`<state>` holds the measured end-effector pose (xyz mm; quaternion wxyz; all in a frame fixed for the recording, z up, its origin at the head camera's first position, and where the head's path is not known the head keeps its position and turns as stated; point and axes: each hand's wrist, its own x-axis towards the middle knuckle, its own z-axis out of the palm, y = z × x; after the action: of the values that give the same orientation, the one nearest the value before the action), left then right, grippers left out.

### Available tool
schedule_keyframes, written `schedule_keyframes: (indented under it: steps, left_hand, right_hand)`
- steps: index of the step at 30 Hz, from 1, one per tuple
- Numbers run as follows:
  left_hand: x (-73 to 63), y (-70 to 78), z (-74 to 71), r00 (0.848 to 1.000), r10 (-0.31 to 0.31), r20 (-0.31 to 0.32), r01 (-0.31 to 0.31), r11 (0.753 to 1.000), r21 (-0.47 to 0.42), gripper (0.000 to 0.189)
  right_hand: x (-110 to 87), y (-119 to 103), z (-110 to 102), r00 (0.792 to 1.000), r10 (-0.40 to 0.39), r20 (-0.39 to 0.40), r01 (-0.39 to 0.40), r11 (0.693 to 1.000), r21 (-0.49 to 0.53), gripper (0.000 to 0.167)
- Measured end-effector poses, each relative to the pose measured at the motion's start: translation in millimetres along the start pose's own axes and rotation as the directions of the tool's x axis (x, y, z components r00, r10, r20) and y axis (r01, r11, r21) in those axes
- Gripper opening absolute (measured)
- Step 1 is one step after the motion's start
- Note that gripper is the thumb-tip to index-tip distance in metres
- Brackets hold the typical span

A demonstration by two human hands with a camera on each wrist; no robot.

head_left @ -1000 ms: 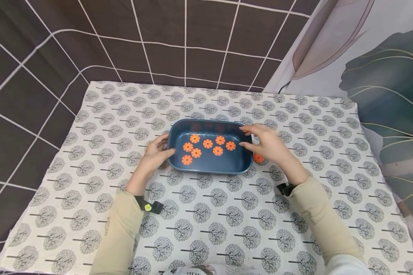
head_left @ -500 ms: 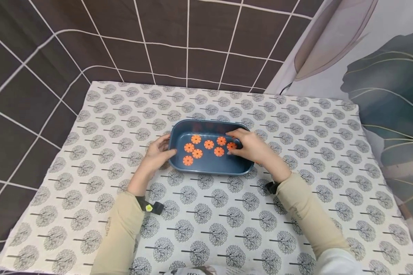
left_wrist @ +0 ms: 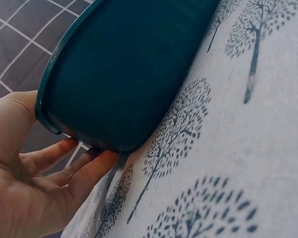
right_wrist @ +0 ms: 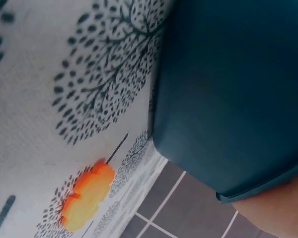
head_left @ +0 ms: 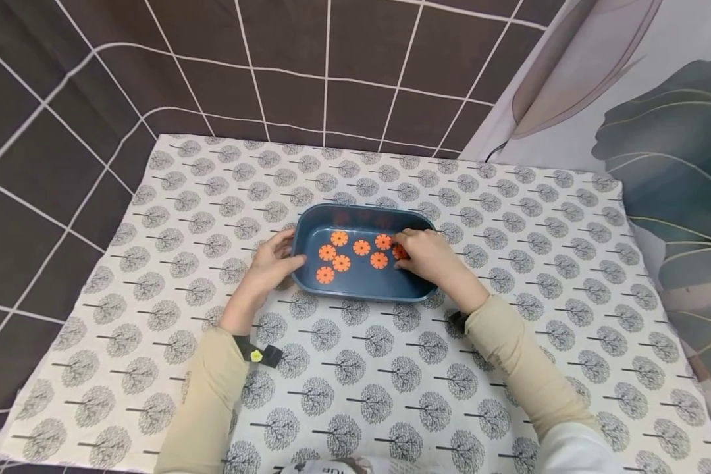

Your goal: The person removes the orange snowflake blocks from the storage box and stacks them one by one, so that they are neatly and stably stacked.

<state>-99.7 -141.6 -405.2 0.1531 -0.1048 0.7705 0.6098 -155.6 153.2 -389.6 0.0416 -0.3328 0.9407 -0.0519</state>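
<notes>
Left hand (head_left: 269, 264) grips blue tub (head_left: 361, 286) at nine o'clock; inside at three, half-curled right hand (head_left: 431, 257) straddles notched orange disc (head_left: 398, 253), hold unclear.

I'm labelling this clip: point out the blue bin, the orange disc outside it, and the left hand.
Blue bin (head_left: 358, 280): head view, bare floor.
Orange disc (right_wrist: 91, 196): right wrist view, its face.
Left hand (head_left: 269, 265): head view, middle.

The right hand (head_left: 431, 259) partly hides one orange disc (head_left: 398, 253) (head view)
</notes>
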Motion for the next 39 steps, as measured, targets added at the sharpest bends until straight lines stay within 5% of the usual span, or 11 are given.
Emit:
schedule_keyframes:
  steps: [10,25,39]
  left_hand:
    - [0.9,-0.9,0.2,1.0,0.011,-0.004,-0.011,1.0,-0.017,0.07]
    - [0.7,-1.5,0.6,1.0,-0.001,-0.004,0.001,0.999,-0.039,0.071]
    - [1.4,-1.5,-1.3,1.0,0.011,0.009,-0.011,0.999,-0.05,0.071]
  right_hand:
    - [1.7,-1.7,2.2,0.998,0.027,-0.06,-0.028,0.999,-0.019,0.041]
    - [5.8,-9.8,4.0,0.987,0.153,-0.047,-0.157,0.982,-0.101,0.026]
    - [13.5,-13.6,1.6,0.973,0.222,0.06,-0.217,0.972,-0.088,0.033]
